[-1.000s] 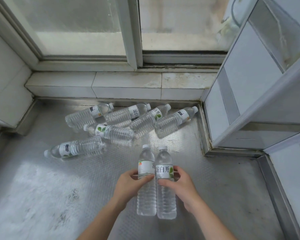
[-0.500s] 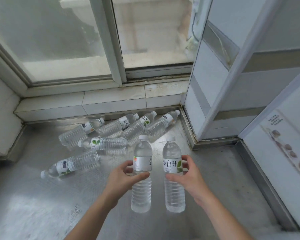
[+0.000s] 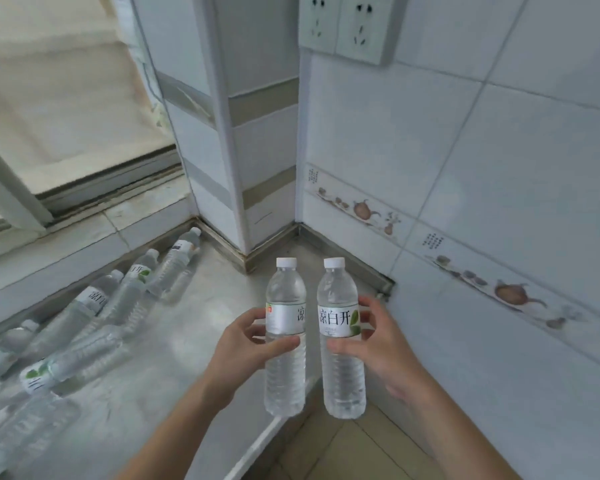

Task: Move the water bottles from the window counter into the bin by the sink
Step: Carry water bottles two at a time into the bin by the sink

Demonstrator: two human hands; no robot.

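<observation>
Bottles fill both of my hands at the lower centre of the frame. My left hand (image 3: pixel 246 344) wraps around the label band of the left bottle (image 3: pixel 285 341), thumb across the front and fingers behind it. My right hand (image 3: pixel 378 337) grips the right bottle (image 3: pixel 342 341) the same way, thumb under the label with the printed characters and green leaf. Both bottles stand upright with white caps on top, close side by side but with a thin gap between them, lifted clear of the desk (image 3: pixel 194 341). Their bases hang over the desk's front edge, where tan floor tiles (image 3: pixel 343 452) show at the bottom of the frame.

I see the other bottles (image 3: pixel 125 306) lying on their sides on the metal desk in the left half of the frame, in a loose row that runs from the lower left corner up toward the tiled window ledge (image 3: pixel 84 237); those nearest the lower left are blurred and I cannot count them. The window (image 3: pixel 66 98) takes up the upper left. A tiled column (image 3: pixel 243 168) rises behind the held bottles, and the right side is white wall tile with a decorated border strip (image 3: pixel 465 271). A double socket plate (image 3: pixel 347 26) sits at the top of the frame.
</observation>
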